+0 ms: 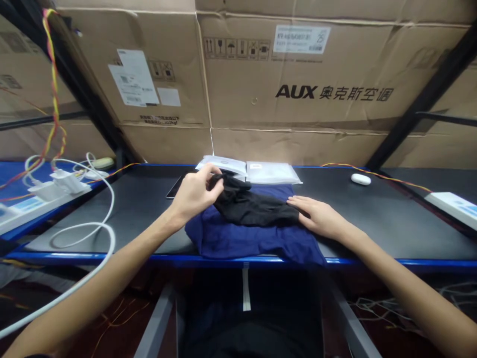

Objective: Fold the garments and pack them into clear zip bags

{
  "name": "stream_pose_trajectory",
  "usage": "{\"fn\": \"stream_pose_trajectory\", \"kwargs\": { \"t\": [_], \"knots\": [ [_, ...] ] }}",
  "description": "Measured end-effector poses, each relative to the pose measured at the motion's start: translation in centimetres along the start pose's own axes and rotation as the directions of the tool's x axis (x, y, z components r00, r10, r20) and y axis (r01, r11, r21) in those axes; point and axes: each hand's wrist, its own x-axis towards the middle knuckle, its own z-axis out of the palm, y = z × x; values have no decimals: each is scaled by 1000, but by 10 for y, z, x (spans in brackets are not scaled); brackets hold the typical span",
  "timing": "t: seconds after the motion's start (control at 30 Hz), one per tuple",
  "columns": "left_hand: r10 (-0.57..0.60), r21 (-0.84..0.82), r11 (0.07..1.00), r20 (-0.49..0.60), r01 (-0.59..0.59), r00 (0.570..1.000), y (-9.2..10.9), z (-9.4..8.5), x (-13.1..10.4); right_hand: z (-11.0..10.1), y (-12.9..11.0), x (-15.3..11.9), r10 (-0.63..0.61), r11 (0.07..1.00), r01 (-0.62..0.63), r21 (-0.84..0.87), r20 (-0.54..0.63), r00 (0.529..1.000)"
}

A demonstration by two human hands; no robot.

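Observation:
A black cloth (257, 208), folded into a long crumpled strip, lies across a navy-blue cloth (238, 238) at the middle of the table. My left hand (197, 191) pinches the upper left end of the black cloth between thumb and fingers, lifting it a little. At its other end, my right hand (316, 216) rests with fingers stretched out and fairly flat, fingertips touching the black cloth's edge. The navy cloth spreads beneath and droops over the table's front edge.
Behind the cloths lie two pale plastic packets (272, 173) and a dark flat device (175, 188), partly hidden. A white earbud case (360, 179) sits right. Power strips (452, 209) and a looping white cable (108, 233) flank the table (141, 214). Cardboard boxes (242, 99) stand behind.

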Motion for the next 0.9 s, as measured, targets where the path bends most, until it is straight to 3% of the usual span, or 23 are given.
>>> {"fn": "stream_pose_trajectory", "kwargs": {
  "t": [0.13,0.2,0.27,0.33,0.43,0.53,0.6,0.73,0.9],
  "knots": [
    [-122,318,945,117,79,986,-21,-7,-6,-1,1,1,4,1000,-4,14,-19,1000],
    [-191,471,881,253,52,948,-31,-5,-11,-1,2,1,10,999,-9,31,-34,999],
    [-229,524,852,363,6,903,-38,-3,-15,-1,3,1,23,998,-20,60,-50,998],
    [-182,503,864,372,-33,910,-41,-3,-16,-3,4,1,31,996,-26,90,-53,998],
    [49,345,922,338,-172,940,-39,-4,-10,-8,2,1,40,989,-31,144,-56,998],
    [196,110,959,400,-260,895,-34,-4,-1,-17,-2,1,47,971,-20,239,-106,993],
    [190,56,968,470,-244,862,-33,-1,4,-23,-7,1,37,948,18,318,-165,986],
    [135,98,968,573,-231,809,-36,8,7,-29,-19,2,17,915,69,397,-208,978],
    [149,53,977,514,-205,845,-43,13,8,-30,-28,2,-6,912,37,408,-78,997]
  ]
}}
